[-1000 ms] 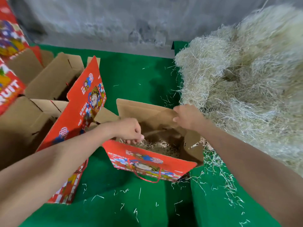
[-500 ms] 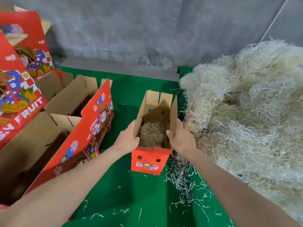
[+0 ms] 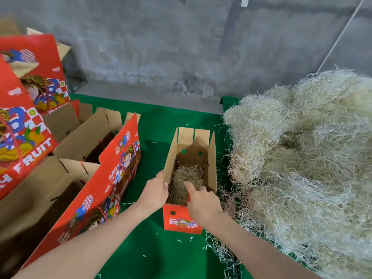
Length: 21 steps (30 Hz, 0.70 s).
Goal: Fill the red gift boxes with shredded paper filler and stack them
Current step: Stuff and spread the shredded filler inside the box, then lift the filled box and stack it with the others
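steadying the small red gift box (image 3: 182,220) on the green surface (image 3: 161,256), the left hand (image 3: 155,195) grips its side wall while the right hand (image 3: 203,201) presses straight fingers (image 3: 188,185) onto the shredded paper filler (image 3: 186,175) inside. open boxes (image 3: 88,137) at left look unfilled; stacking remains.

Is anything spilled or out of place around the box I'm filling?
Yes. Loose filler strands lie scattered on the green cloth right of and in front of the red gift box, beside the big filler pile. The box looks undamaged.
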Tool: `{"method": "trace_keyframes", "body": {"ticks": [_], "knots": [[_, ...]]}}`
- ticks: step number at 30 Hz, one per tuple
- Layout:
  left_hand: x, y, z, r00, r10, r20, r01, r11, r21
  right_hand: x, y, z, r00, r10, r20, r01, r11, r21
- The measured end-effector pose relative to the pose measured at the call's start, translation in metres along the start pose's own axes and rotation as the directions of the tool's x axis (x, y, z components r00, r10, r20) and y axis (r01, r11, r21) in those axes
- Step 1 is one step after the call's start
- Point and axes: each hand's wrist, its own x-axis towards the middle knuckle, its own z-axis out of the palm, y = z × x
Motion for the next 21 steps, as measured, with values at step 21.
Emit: {"method": "trace_keyframes", "body": {"ticks": [21], "knots": [[0.174, -0.051, -0.089, 0.942, -0.105, -0.320, 0.210, 0.926, 0.313, 0.240, 0.077, -0.038, 0.957, 0.234, -0.170, -0.225, 0.972, 0.071]]}}
